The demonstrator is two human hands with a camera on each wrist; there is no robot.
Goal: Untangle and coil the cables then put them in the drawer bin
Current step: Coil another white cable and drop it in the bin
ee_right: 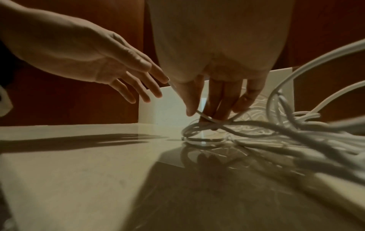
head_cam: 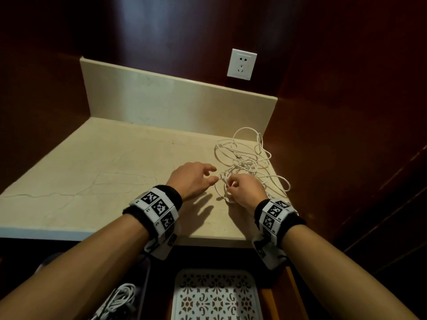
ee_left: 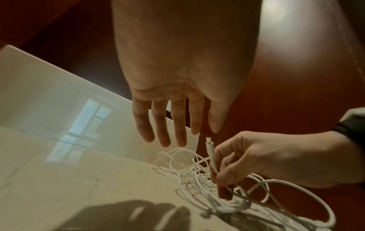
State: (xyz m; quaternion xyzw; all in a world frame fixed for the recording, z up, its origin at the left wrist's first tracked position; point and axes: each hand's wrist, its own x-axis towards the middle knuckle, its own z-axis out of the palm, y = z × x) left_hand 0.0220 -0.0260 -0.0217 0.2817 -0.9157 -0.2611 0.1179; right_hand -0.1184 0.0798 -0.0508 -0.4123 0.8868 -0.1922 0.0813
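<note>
A tangle of thin white cables (head_cam: 248,161) lies on the right part of the beige stone counter (head_cam: 104,172). My right hand (head_cam: 242,188) pinches one cable (ee_left: 212,161) near its plug end (ee_left: 209,142), which points up toward my left hand. My left hand (head_cam: 196,179) hovers just left of it with fingers (ee_left: 162,125) spread and straight, holding nothing. In the right wrist view my right hand (ee_right: 213,101) has the cable (ee_right: 205,117) between thumb and fingers above the tangle (ee_right: 296,132). A white patterned bin (head_cam: 217,296) sits in the open drawer below.
A second dark bin (head_cam: 129,294) at the lower left holds coiled white cables (head_cam: 122,296). A beige backsplash (head_cam: 175,100) and dark red wood walls enclose the counter. A white wall socket (head_cam: 241,64) is above. The counter's right edge runs close by the tangle.
</note>
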